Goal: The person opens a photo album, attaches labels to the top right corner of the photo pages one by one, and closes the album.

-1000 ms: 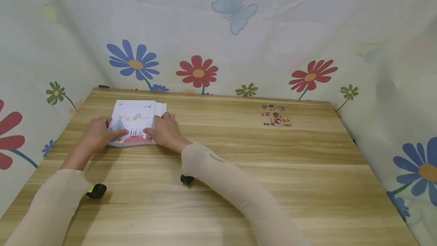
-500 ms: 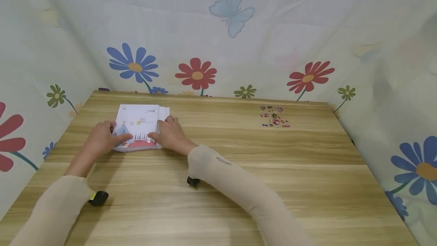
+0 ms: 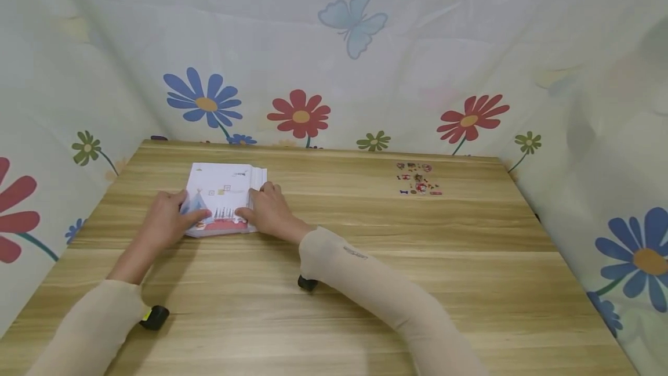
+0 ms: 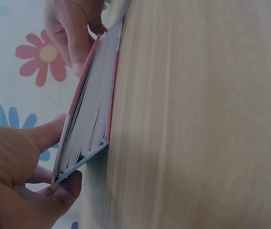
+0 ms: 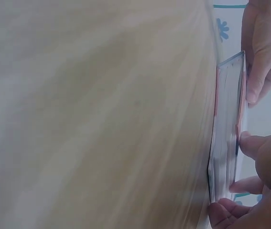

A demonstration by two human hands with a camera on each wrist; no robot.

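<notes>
A hardcover book [image 3: 223, 185] with a white cover, printed with a blue tent and a red strip, lies closed on the table at the left. My left hand [image 3: 166, 216] grips its spine side, thumb on the cover and fingers around the spine; the left wrist view shows this hand [image 4: 25, 176] from below. At the opposite edge my right hand [image 3: 273, 209] holds the book, thumb on top. In the right wrist view, the fingertips [image 5: 220, 214] of that hand are at the book's edge, where lower layers stick out past the top cover.
A group of small colourful stickers [image 3: 419, 179] lies flat on the wooden table [image 3: 417, 271] at the back right. A flowered cloth [image 3: 250, 28] hangs behind and on both sides. A black wrist camera [image 3: 155, 318] hangs under the left sleeve.
Both hands have shifted the book to the right, and slightly nearer. Their hold on it looks the same. The head view has tilted a little.
</notes>
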